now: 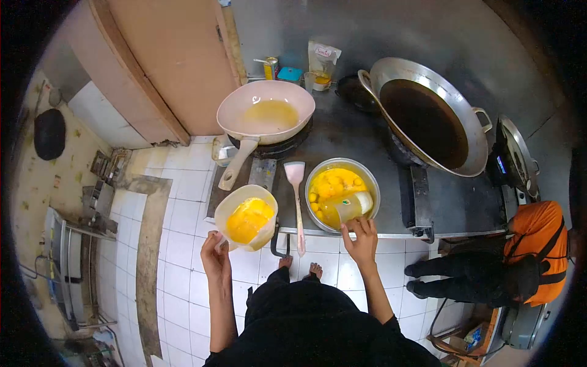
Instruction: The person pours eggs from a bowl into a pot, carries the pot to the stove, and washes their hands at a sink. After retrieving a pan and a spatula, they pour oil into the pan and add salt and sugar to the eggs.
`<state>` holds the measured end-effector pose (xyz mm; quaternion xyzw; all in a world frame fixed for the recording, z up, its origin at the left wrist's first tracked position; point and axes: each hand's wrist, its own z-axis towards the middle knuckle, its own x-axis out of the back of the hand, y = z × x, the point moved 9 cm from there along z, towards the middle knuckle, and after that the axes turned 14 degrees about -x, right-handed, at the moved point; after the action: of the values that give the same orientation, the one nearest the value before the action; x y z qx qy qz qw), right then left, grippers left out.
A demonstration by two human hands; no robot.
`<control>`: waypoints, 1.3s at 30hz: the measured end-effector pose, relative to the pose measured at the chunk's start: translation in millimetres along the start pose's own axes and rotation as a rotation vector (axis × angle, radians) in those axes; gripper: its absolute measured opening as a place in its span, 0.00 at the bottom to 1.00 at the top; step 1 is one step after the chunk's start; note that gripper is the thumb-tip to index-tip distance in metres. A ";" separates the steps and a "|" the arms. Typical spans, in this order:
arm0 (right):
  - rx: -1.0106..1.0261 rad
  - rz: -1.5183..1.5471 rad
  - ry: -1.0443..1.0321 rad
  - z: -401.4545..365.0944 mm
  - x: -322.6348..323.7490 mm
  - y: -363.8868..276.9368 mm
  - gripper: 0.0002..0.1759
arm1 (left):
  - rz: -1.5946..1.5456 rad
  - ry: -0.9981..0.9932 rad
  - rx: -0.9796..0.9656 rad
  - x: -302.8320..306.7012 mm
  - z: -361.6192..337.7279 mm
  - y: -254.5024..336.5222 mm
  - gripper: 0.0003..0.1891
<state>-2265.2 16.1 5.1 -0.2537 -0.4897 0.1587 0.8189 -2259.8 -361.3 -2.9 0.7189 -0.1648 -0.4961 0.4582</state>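
Note:
My left hand [217, 251] grips the near side of a pale pitcher [250, 218] with beaten egg in it, held off the counter's front left edge. My right hand [362, 241] is closed on the rim of a clear cup [347, 208], which lies tilted in a metal bowl [375, 199] of egg yolks. Between pitcher and bowl lies a pink spatula [295, 174], its handle over the counter edge. Behind the pitcher, a pink frying pan [227, 116] with some oil sits on a burner, its handle towards me.
A large wok [480, 150] of dark liquid stands at the right, with a smaller pan [520, 147] beyond it. Jars and a pouch [322, 61] line the back wall. A person in an orange top [535, 238] stands at the right by the counter [391, 223].

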 end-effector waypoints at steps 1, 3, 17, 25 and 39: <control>0.011 -0.005 0.013 -1.4 -0.4 1.7 0.09 | 0.013 0.039 -0.013 2.5 -3.3 3.4 0.05; 0.025 -0.004 0.021 -2.4 -0.3 3.1 0.09 | -0.016 0.048 -0.026 16.6 -4.7 1.7 0.04; 0.014 0.020 -0.039 -0.4 -0.6 18.2 0.14 | -0.102 0.226 -0.122 52.8 -31.8 27.3 0.03; 0.031 -0.024 -0.073 5.1 2.6 17.5 0.16 | -0.151 0.302 -0.193 77.7 -30.6 43.2 0.02; 0.056 -0.295 -0.284 20.8 -22.5 -11.8 0.11 | -0.150 0.144 -0.100 126.2 73.8 43.8 0.03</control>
<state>-2294.0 0.3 3.8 -0.1316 -0.6274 0.0847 0.7628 -2256.8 -508.1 -44.4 0.7392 -0.0520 -0.4837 0.4657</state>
